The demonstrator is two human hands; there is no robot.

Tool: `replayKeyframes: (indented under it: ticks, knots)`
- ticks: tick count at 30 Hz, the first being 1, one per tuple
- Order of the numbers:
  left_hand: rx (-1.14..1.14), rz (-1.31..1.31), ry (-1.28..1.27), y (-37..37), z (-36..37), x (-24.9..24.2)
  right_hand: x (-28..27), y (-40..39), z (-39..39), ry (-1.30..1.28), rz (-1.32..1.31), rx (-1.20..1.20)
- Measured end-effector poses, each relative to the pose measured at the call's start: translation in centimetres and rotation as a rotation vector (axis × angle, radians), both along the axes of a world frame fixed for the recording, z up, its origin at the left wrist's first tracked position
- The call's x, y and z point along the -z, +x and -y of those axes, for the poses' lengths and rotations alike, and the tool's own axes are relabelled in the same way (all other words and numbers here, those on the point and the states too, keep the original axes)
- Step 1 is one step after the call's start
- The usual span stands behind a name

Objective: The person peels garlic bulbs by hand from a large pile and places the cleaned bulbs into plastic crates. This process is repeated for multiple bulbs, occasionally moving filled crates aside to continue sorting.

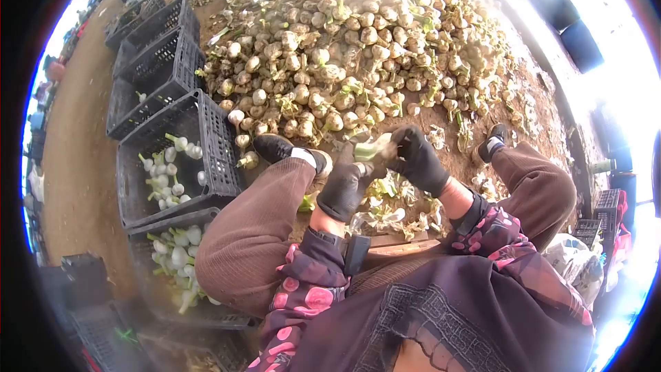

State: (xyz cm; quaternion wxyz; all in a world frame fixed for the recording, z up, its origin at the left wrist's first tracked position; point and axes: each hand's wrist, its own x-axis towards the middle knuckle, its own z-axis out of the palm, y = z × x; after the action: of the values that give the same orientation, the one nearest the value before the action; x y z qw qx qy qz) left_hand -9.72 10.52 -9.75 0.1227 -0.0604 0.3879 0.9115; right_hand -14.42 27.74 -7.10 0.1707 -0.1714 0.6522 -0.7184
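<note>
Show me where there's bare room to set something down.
Widest: the brown ground left of the black crates. A smaller, mostly bare patch lies between the right hand and right shoe. Crowded: the bulb pile ahead, the peelings between the trouser legs.

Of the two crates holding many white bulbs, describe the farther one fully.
The crate is black or dark grey, seemingly plastic, with an open top and rows of small holes in its right wall. Loose white bulbs, some with short pale-green stalks, lie inside, only partly covering its floor. It sits to the person's left, between a nearer crate and a farther one; whether they touch is hard to tell.
</note>
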Motion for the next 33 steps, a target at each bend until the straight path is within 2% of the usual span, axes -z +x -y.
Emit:
replayKeyframes:
  ticks: [1,3,4,5,7,9,10,12,14,15,17,19,21,22,23,25,26,27,28,29,30,32,33]
  knots:
    - [-0.006,-0.007,0.054,0.1,-0.3,-0.1,-0.1,-0.1,-0.2,-0.001,0.001,0.005]
    - [-0.009,-0.019,0.11,-0.2,-0.4,0.0,-0.4,-0.5,-0.5,0.2,-0.351,-0.018]
    - [-0.056,-0.01,0.016,-0.4,-0.3,0.2,-1.0,-0.3,-0.3,0.324,-0.432,0.008]
    - [-0.103,0.0,-0.078,-0.5,-0.3,0.4,-0.9,-0.1,-0.2,0.325,-0.427,0.007]
    - [-0.138,-0.027,-0.168,-0.6,-0.6,1.1,-0.7,0.3,0.3,0.454,-0.655,0.066]
    - [-0.232,-0.128,-0.431,-0.7,-0.9,2.3,-0.4,0.6,0.7,0.409,-0.628,0.076]
    - [-0.211,-0.038,-0.307,-0.4,-0.9,0.9,-0.2,0.7,0.7,0.371,-0.606,0.09]
    - [-0.248,-0.064,-0.277,-0.5,-1.2,0.7,-0.3,0.8,0.8,0.333,-0.588,0.105]
    - [-0.284,-0.092,-0.245,-0.6,-1.4,0.1,-0.7,1.0,0.9,-0.09,0.163,0.108]
    - [-0.3,-0.116,-0.306,-0.6,-1.5,-0.2,-1.1,0.9,1.0,-0.09,0.16,0.112]
    - [-0.307,-0.138,-0.366,-0.2,-1.6,-1.1,-1.8,1.0,1.3,-0.052,0.353,0.09]
    - [-0.246,-0.059,-0.077,0.1,-1.2,-1.9,-1.8,1.0,1.6,-0.148,0.302,0.09]
    - [-0.25,-0.102,-0.068,0.0,-1.2,-2.3,-1.5,0.7,2.3,-0.198,-0.024,0.016]
    - [-0.245,-0.087,-0.159,-0.4,-1.2,-0.7,-0.4,0.2,1.8,-0.085,-0.276,0.039]
    - [-0.238,-0.077,-0.202,-0.4,-1.1,-0.6,-0.5,-0.3,1.2,0.033,-0.396,-0.04]
    - [-0.225,-0.062,-0.239,-0.1,-1.2,-2.2,-0.4,-0.5,0.5,0.264,-0.576,-0.04]
    - [-0.198,-0.052,-0.219,0.0,-1.1,-1.7,-0.2,-0.4,0.6,0.112,-0.437,-0.041]
    - [-0.263,-0.133,-0.325,-0.3,-1.5,-0.4,0.1,-0.3,0.7,-0.03,-0.289,-0.041]
    - [-0.258,-0.133,-0.327,-0.1,-1.3,-1.4,0.6,-0.2,0.6,-0.052,-0.226,0.009]
    - [-0.245,-0.133,-0.329,0.2,-1.1,-2.4,0.0,0.1,0.7,0.031,-0.219,0.035]
    - [-0.178,-0.029,-0.192,0.2,-0.8,-1.9,-0.4,0.3,0.8,0.108,-0.321,0.014]
    - [-0.212,-0.06,-0.162,0.4,-0.9,-1.0,-1.5,0.3,1.1,0.18,-0.436,-0.011]
    - [-0.229,-0.084,-0.162,0.5,-1.0,-0.6,-2.3,0.5,1.3,0.33,-0.625,0.019]
